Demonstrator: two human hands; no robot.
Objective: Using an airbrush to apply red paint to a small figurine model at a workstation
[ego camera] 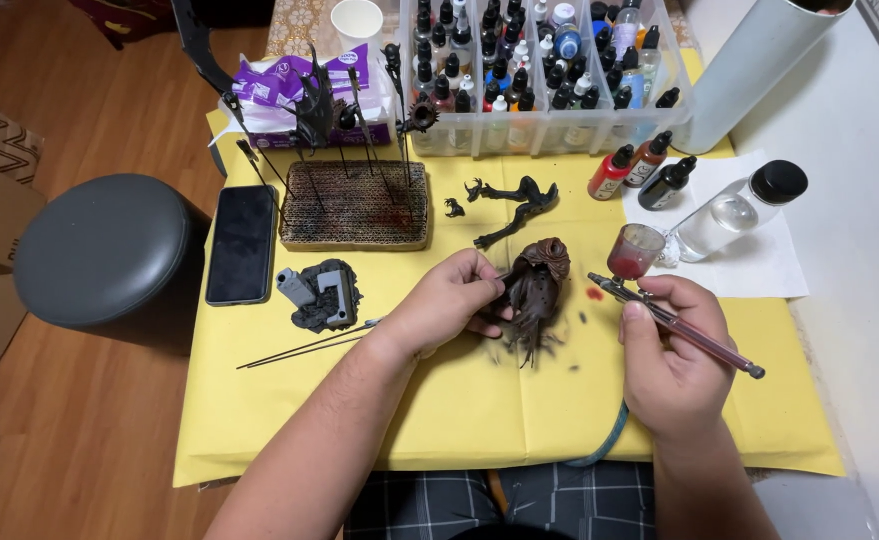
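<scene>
My left hand [450, 298] grips a dark brown, ragged miniature figure part [538, 285] and holds it just above the yellow paper sheet [440, 400]. My right hand [672, 350] holds an airbrush [675, 325] with a small cup of red paint [638, 250], its nozzle pointing left at the figure. A small red spot [595, 294] marks the paper between them. A teal hose [605, 440] runs down from the airbrush.
A clear box of several paint bottles [545, 80] stands at the back. Black model parts [515, 205], a cardboard block with pinned parts [355, 205], a grey base piece [322, 295], a phone [242, 243], a clear bottle [740, 210] and a stool [100, 250] surround the work.
</scene>
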